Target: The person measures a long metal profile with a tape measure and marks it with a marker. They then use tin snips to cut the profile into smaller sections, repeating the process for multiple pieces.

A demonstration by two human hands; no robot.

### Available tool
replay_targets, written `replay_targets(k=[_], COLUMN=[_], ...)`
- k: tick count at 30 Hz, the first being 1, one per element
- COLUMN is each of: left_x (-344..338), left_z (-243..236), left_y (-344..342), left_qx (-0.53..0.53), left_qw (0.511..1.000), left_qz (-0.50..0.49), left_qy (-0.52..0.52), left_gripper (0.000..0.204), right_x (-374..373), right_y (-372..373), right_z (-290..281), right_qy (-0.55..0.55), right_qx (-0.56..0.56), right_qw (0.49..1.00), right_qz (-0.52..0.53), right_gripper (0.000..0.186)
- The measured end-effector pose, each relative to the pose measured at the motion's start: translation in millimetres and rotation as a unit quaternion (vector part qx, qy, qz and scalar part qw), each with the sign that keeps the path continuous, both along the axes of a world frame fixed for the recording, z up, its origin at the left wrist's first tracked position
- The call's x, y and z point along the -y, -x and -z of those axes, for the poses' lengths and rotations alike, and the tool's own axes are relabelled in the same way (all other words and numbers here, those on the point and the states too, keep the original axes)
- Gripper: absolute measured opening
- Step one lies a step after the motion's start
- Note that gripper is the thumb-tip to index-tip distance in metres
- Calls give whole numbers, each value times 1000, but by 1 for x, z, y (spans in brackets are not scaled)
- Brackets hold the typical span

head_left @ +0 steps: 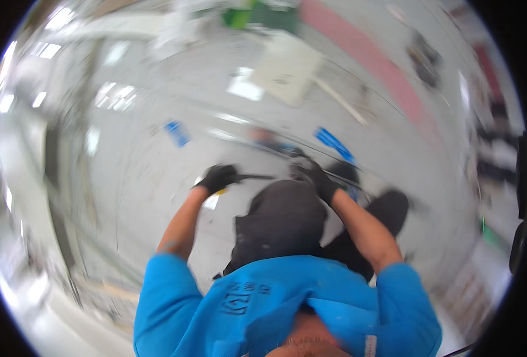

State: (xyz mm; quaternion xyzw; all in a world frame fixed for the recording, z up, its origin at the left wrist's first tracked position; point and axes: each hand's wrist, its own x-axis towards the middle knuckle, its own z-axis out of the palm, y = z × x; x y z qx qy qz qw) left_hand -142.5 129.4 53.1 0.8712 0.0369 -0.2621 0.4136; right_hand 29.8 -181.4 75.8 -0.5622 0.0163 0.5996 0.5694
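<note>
glossy grey floor (144, 196), heavy blur. your left hand (219, 178) is wrapped round a dark slim tool (256, 177) pointing right, just ahead of your knee (290, 205). right hand (317, 177): can't tell grip. looks mid-job; can't tell what's done or left.

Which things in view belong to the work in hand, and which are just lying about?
In use, it seems:
dark narrow tool, in the gloved left hand
gloved right hand: too blurred to tell what it holds

Apparently just lying about:
cream board
pale strip beside the board
blue piece beyond the left hand
</note>
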Motion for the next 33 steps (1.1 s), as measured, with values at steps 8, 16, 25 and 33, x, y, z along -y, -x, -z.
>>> replay_targets(k=[8,16,25,33], left_x=[-33,94,229,188], left_z=[-7,-16,8,-14], left_y=[26,-166,-180,-293], left_qx=[81,364,178,-53], left_qw=[972,895,870,953], left_qz=[119,246,409,274], left_qy=[-187,-78,-208,118], left_gripper=[25,82,130,77], right_x=[145,386,484,390], right_y=[-90,119,412,465], right_z=[-172,-209,-94,1], right_qy=[69,341,511,363], right_qx=[281,332,202,-19], right_qw=[926,623,624,583], right_qz=[243,621,555,727], right_gripper=[37,30,16,17])
